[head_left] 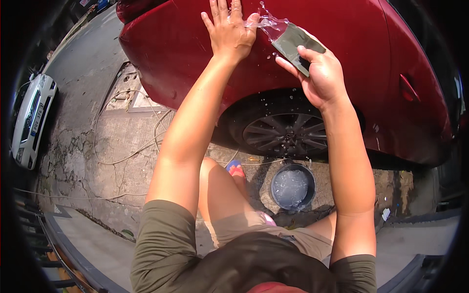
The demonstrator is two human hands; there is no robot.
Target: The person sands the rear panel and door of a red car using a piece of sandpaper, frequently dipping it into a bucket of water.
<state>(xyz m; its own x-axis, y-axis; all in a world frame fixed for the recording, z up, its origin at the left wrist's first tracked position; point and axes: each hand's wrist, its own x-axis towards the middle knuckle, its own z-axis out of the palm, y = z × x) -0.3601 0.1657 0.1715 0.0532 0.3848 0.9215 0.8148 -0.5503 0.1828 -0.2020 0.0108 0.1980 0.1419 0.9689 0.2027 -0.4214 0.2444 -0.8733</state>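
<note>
My left hand [229,35] is spread against the dark red body panel [188,56] of a car, above the rear wheel, and holds nothing. Water runs over its fingers. Just to the right, my right hand [322,73] grips a flat, grey-green rectangular piece [295,45], thumb on top and fingers underneath. From its upper left edge a splash of water [268,23] reaches toward my left thumb. What the piece is made of I cannot make out. Drops fall past the wheel [286,132].
A dark round bucket [311,190] of foamy water stands by the wheel, near my slippered foot [236,170]. A thin hose [100,151] loops over the cracked concrete at left. A white car [34,119] is parked at far left; dark railings [49,263] line the lower left.
</note>
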